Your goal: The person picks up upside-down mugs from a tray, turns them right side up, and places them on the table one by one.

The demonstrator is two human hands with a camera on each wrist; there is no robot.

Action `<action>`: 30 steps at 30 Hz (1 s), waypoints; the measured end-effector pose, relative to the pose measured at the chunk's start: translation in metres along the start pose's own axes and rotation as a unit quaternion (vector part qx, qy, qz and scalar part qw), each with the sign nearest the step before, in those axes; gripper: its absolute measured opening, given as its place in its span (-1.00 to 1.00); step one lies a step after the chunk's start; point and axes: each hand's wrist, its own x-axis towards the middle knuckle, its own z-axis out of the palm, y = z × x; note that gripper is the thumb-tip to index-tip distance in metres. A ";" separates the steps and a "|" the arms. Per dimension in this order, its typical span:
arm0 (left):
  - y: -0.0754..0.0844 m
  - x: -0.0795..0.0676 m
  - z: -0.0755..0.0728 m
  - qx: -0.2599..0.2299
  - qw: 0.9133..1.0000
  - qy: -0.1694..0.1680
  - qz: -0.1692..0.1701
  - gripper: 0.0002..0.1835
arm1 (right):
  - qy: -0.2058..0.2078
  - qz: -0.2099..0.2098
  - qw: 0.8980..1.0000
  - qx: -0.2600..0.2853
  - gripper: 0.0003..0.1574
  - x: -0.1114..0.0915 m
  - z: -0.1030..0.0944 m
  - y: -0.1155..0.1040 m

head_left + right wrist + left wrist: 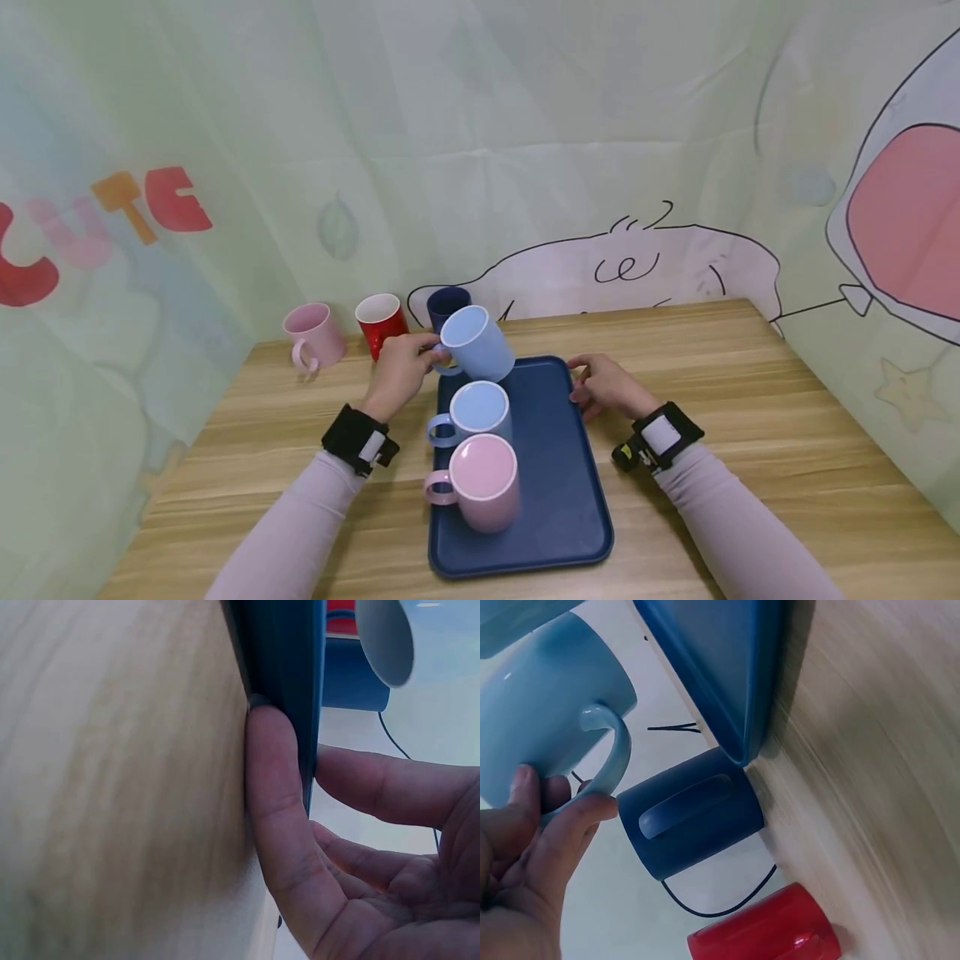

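My left hand [405, 371] grips a light blue mug [480, 346] by its handle. That mug is tilted above the far end of a dark blue tray [558, 500]. My right hand [611, 385] holds the tray's right edge near the far corner; in the right wrist view its digits lie on both sides of the rim [304, 682]. On the tray's left side stand another light blue mug [480, 412] and, nearer me, a pink mug [486, 492]. Both their handles point left.
Behind the tray stands a dark blue mug [447, 302], partly hidden by the held one. To its left are a red mug [381, 321] with a white inside and a pink mug [318, 337]. A printed cloth [525, 167] hangs behind the wooden table [705, 358].
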 end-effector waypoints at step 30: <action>-0.002 0.005 -0.001 -0.229 0.968 0.103 -0.022 -0.71 | 0.001 -0.004 1.000 0.013 -0.21 0.003 -0.001 0.004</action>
